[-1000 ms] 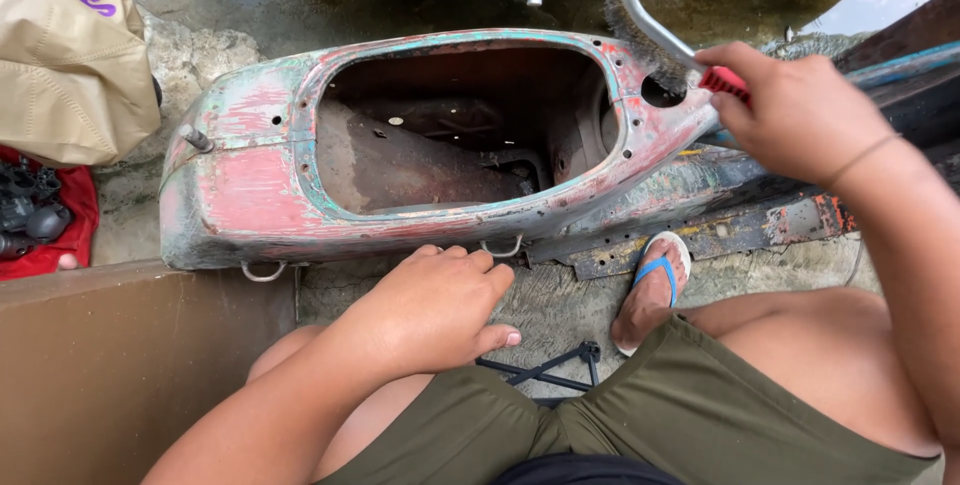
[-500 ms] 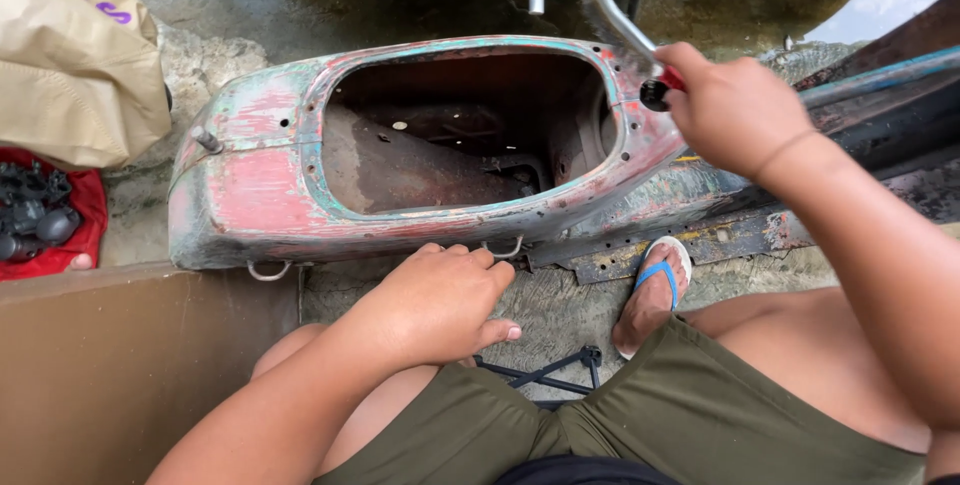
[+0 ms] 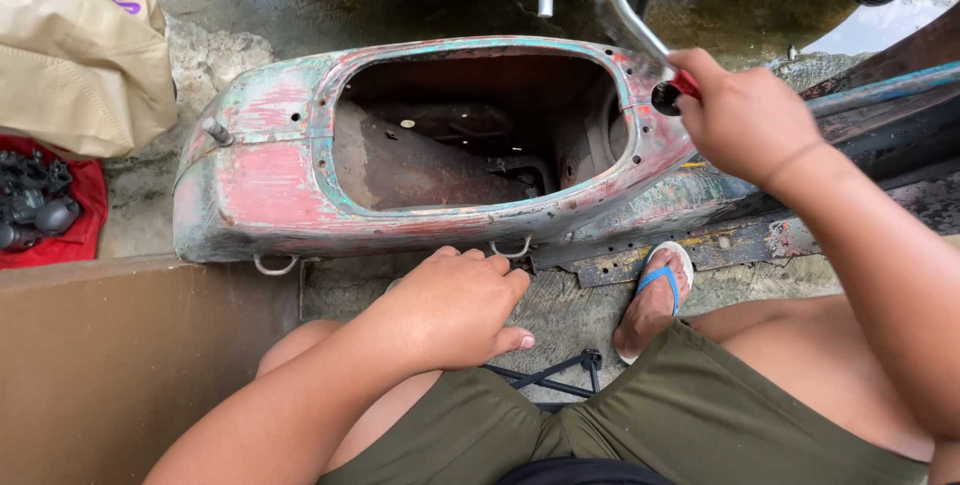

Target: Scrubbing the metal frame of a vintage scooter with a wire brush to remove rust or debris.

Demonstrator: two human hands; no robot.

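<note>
An old scooter body shell [image 3: 270, 185] with worn red and teal paint lies on its side on the wet ground, its large oval opening facing up. My right hand [image 3: 745, 120] grips a metal tool with a red handle [image 3: 640, 30], whose shiny blade sticks up above the shell's right end, next to a small round hole [image 3: 664, 98]. My left hand [image 3: 455, 310] rests loosely curled on my left knee, just in front of the shell's near edge, holding nothing.
A tan cloth bag [image 3: 75, 50] lies at the upper left, above a red tray of dark parts [image 3: 45, 205]. A brown board [image 3: 120, 365] stands at the lower left. My sandalled foot [image 3: 655, 295] rests by a rusty frame rail [image 3: 720, 245]. A black bracket [image 3: 550, 375] lies between my legs.
My right hand has swung the tool leftward and upward toward the shell's right end. The view has shifted slightly. My left hand stays on my knee.
</note>
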